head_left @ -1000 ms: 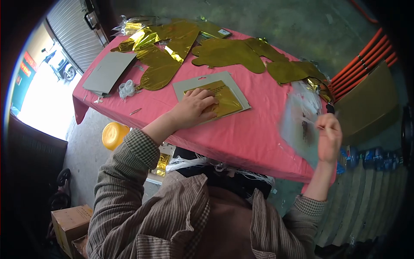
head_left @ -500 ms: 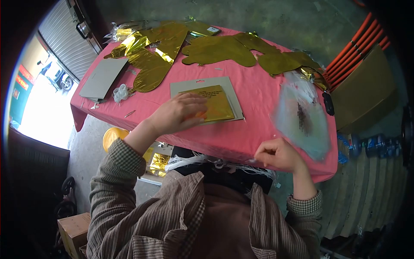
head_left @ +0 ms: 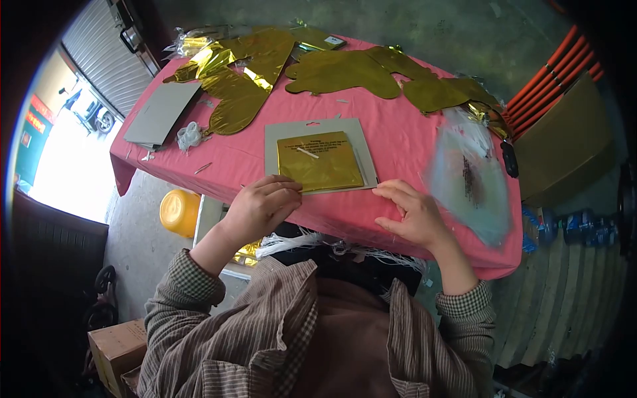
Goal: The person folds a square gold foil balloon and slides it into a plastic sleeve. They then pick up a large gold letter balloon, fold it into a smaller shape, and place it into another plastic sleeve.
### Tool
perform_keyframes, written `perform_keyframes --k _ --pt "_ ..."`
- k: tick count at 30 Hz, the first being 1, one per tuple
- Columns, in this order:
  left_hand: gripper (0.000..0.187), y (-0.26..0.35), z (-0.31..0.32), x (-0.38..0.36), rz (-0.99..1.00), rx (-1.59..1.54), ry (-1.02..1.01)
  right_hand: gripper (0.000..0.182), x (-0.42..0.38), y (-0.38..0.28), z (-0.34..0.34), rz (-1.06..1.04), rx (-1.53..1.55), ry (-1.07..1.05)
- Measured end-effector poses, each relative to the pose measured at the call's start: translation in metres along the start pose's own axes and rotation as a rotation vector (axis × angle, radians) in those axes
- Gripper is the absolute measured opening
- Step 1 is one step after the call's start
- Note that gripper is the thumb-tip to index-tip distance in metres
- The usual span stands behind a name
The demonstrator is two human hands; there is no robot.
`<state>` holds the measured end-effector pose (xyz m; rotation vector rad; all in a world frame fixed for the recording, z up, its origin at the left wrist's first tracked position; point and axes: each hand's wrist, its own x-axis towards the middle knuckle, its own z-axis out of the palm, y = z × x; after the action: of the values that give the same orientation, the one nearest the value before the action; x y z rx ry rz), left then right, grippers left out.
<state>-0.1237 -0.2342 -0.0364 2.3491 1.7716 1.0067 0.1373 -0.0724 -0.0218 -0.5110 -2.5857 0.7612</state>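
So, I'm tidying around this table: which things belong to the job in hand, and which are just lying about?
Likely in the job:
gold packet, by the left hand
grey card beneath it, by the right hand
clear plastic bags
stacked grey cards

Probably just lying about:
yellow tub
cardboard box, lower left
blue bottles

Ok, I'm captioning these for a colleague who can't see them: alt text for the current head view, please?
The left hand and right hand are at the near corners of a gray card bearing a gold packet, on a pink tablecloth. Gold foil shapes lie along the far side, gray sheets at the left, translucent plastic at the right.
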Motion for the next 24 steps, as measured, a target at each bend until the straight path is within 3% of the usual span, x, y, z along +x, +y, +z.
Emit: perform_keyframes --k 3,6,8,9,11,12,14,24 --pt "0.010 0.002 0.001 -0.001 -0.067 -0.055 0.054 0.029 0.004 0.013 0.010 -0.156 -0.054 0.069" --pt "0.008 0.003 0.000 -0.001 -0.120 -0.061 0.075 0.017 0.012 0.017 0.015 -0.109 -0.071 0.078" --pt "0.008 0.003 0.002 0.000 -0.129 -0.059 0.078 0.007 0.019 0.021 0.017 0.018 0.126 0.100" --pt "0.008 0.004 0.003 0.000 -0.188 -0.084 0.084 0.007 0.021 0.022 0.018 0.024 0.127 0.098" --pt "0.007 0.005 0.003 0.002 -0.250 -0.108 0.087 0.010 0.030 0.023 0.020 0.277 0.339 0.091" --pt "0.007 0.005 0.004 0.004 -0.271 -0.096 0.093 0.010 0.035 0.020 0.018 0.280 0.341 0.089" --pt "0.008 0.006 0.004 0.008 -0.294 -0.086 0.097 0.014 0.044 0.013 0.013 0.524 0.339 -0.027" --pt "0.010 0.001 0.002 0.009 -0.382 0.074 0.060 0.015 0.064 0.020 0.011 0.577 0.360 -0.167"
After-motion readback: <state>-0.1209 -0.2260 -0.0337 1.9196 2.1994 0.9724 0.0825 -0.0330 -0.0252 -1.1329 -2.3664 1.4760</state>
